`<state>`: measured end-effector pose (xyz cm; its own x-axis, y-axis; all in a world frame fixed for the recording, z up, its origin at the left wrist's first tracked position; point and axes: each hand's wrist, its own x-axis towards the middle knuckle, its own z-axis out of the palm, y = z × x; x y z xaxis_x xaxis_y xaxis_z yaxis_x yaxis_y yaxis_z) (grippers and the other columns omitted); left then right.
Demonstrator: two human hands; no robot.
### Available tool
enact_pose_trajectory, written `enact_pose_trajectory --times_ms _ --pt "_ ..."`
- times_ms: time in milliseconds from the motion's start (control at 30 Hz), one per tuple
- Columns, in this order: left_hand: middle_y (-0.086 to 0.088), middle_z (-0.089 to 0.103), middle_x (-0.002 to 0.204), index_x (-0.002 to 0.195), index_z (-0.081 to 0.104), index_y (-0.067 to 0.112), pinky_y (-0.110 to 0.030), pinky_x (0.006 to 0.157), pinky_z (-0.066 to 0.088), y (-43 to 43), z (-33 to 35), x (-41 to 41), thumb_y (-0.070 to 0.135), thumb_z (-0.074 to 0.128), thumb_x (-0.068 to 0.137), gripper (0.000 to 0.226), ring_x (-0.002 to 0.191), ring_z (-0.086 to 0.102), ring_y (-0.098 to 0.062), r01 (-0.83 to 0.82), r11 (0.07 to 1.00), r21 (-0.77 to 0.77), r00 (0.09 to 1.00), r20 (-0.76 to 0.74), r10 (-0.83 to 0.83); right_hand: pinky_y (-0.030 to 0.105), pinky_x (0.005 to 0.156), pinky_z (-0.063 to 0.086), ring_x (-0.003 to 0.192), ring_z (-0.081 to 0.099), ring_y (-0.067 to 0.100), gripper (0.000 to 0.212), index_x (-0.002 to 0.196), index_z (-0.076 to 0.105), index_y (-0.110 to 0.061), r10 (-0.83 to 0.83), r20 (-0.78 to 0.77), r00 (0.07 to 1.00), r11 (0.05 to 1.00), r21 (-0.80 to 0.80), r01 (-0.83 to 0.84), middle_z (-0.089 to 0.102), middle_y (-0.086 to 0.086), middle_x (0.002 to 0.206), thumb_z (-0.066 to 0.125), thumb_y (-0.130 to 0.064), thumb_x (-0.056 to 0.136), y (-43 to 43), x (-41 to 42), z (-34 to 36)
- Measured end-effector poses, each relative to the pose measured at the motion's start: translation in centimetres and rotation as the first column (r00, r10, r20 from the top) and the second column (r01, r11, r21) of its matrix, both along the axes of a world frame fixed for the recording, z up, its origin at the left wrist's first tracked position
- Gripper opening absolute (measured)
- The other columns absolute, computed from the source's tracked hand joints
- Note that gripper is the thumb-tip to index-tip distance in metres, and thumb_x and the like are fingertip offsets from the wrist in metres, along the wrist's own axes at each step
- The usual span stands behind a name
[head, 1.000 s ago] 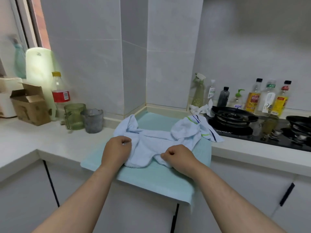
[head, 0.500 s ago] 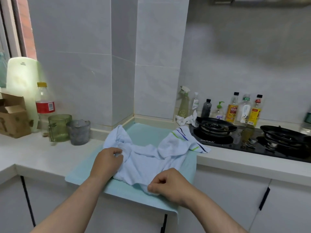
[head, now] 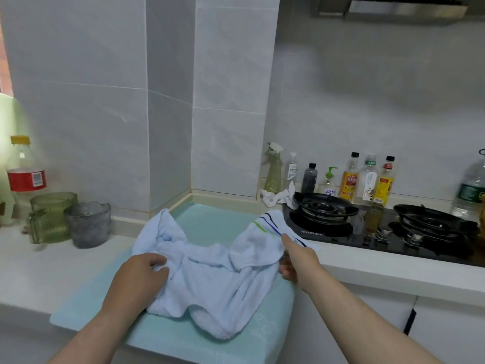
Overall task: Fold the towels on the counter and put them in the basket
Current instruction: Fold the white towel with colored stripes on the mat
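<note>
A pale blue towel with green and navy stripes at its far right end lies crumpled on a flat teal towel spread over the counter. My left hand grips the pale towel's left side, fingers curled into the cloth. My right hand pinches its right edge just below the striped end, with the fingers tucked under the fabric. No basket is in view.
A gas stove with two black burners sits right of the towels, bottles lined behind it and a white rag at its corner. A green glass jug, grey cup and cola bottle stand left.
My right hand let go of the towel's near edge and moved right and away to take the right edge by the stripes. The left hand kept its hold. The camera tilted up.
</note>
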<state>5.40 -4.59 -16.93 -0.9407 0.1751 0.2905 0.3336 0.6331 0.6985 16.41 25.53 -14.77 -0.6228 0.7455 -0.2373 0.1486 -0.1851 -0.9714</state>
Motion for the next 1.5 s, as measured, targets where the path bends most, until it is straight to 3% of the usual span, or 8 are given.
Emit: enact_pose_trajectory --times_ms 467,567,800,1000,1133,1200,1300,1500 --pt "-0.003 0.067 0.123 0.115 0.069 0.019 -0.029 0.083 0.042 0.2 0.4 0.3 0.017 0.061 0.086 0.03 0.107 0.061 -0.025 -0.018 1.0 -0.012 1.0 -0.004 0.018 0.022 0.046 0.05 0.054 0.052 0.018 0.007 0.099 0.057 -0.014 -0.329 -0.333 0.884 0.939 -0.016 0.344 0.057 0.011 0.072 0.052 -0.01 0.097 5.4 2.4 5.8" --pt "-0.003 0.067 0.122 0.114 0.069 0.02 -0.031 0.084 0.042 0.1 0.5 0.4 0.016 0.061 0.086 0.029 0.107 0.061 -0.025 -0.021 1.0 -0.012 1.0 0.003 0.021 0.028 0.065 0.059 0.068 0.061 0.02 0.016 0.113 0.049 -0.012 -0.247 -0.432 0.867 0.968 -0.141 0.206 0.06 0.015 0.085 0.045 -0.004 0.1 4.8 2.1 6.4" --pt "0.0 0.068 0.115 0.106 0.07 0.023 -0.031 0.084 0.042 0.0 0.7 0.7 0.011 0.062 0.085 0.025 0.098 0.059 -0.02 -0.013 1.0 0.023 1.0 0.002 0.013 0.033 0.069 0.048 0.078 0.052 0.022 0.021 0.089 0.066 -0.016 0.038 -0.225 0.974 0.985 0.171 0.001 0.058 0.008 0.084 0.049 -0.003 0.093 3.3 -1.2 4.4" --pt "-0.002 0.06 0.094 0.109 0.05 0.028 -0.032 0.065 0.042 0.1 0.9 1.0 0.007 0.055 0.083 0.034 0.077 0.056 -0.017 -0.031 0.998 0.053 0.999 0.027 0.029 0.032 0.054 0.022 0.059 0.03 0.018 0.025 0.056 0.04 -0.008 0.126 0.144 0.981 0.582 0.791 -0.191 0.036 0.005 0.057 0.046 0.003 0.078 4.1 -0.9 2.4" --pt "-0.008 0.06 0.114 0.13 0.044 0.02 -0.035 0.075 0.042 0.2 0.9 1.1 0.009 0.056 0.081 0.051 0.093 0.056 -0.026 -0.041 0.995 0.088 0.996 0.078 0.034 0.03 0.069 0.037 0.092 0.043 0.026 0.016 0.085 0.062 -0.011 -0.137 0.176 0.975 0.311 0.942 -0.127 0.051 0.007 0.097 0.051 0.0 0.078 7.1 1.3 0.6" --pt "-0.01 0.06 0.122 0.134 0.045 0.019 -0.036 0.08 0.043 0.3 0.9 1.1 0.011 0.056 0.081 0.055 0.098 0.055 -0.028 -0.04 0.998 0.055 0.996 0.082 0.035 0.036 0.087 0.042 0.115 0.037 0.032 0.037 0.118 0.055 -0.017 -0.234 0.35 0.907 0.327 0.907 -0.266 0.04 0.01 0.128 0.055 -0.011 0.081 8.8 2.2 -0.6" --pt "-0.011 0.059 0.125 0.136 0.045 0.019 -0.035 0.08 0.043 0.4 0.9 1.0 0.013 0.057 0.081 0.057 0.092 0.052 -0.025 -0.047 0.999 0.015 0.996 0.082 0.046 0.039 0.092 0.046 0.114 0.047 0.03 0.045 0.128 0.049 -0.023 -0.15 0.458 0.876 0.467 0.814 -0.345 0.05 0.007 0.127 0.052 -0.019 0.084 9.7 2.7 -1.6" --pt "-0.011 0.059 0.128 0.138 0.044 0.02 -0.035 0.081 0.043 0.5 0.8 0.7 0.015 0.057 0.081 0.058 0.096 0.055 -0.026 -0.057 0.998 -0.008 0.996 0.065 0.058 0.024 0.069 0.041 0.09 0.058 0.019 0.031 0.101 0.062 -0.026 0.051 0.133 0.99 0.506 0.851 -0.141 0.061 -0.003 0.093 0.05 0.0 0.088 7.2 2.7 1.0"
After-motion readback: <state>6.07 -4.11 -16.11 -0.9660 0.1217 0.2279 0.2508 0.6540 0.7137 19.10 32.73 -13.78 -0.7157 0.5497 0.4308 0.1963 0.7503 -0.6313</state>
